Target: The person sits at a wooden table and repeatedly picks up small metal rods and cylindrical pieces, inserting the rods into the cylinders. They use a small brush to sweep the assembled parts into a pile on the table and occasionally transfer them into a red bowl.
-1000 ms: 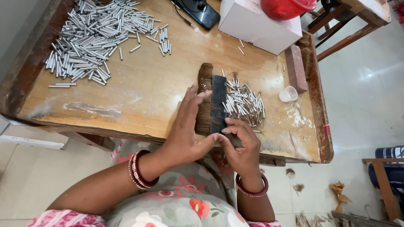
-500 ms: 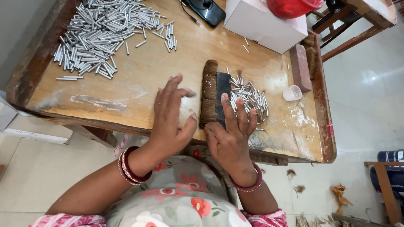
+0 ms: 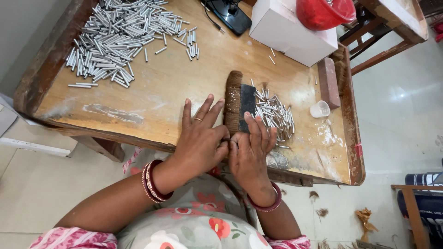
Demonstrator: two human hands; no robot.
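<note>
left hand (image 3: 200, 138) fingers spread, by brush (image 3: 233, 103) | right hand (image 3: 251, 147) spread, touching dark block (image 3: 248, 101) | small tube pile (image 3: 276, 115) beside | big tube heap (image 3: 120, 39) far bench (image 3: 152, 97) corner

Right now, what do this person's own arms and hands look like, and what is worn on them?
Both arms are bare up to short pink patterned sleeves. The left hand has a thin ring on one finger and a stack of dark red and pale bangles at the wrist. The right hand shows no ring; a single dark red bangle circles its wrist. No gloves.
</note>
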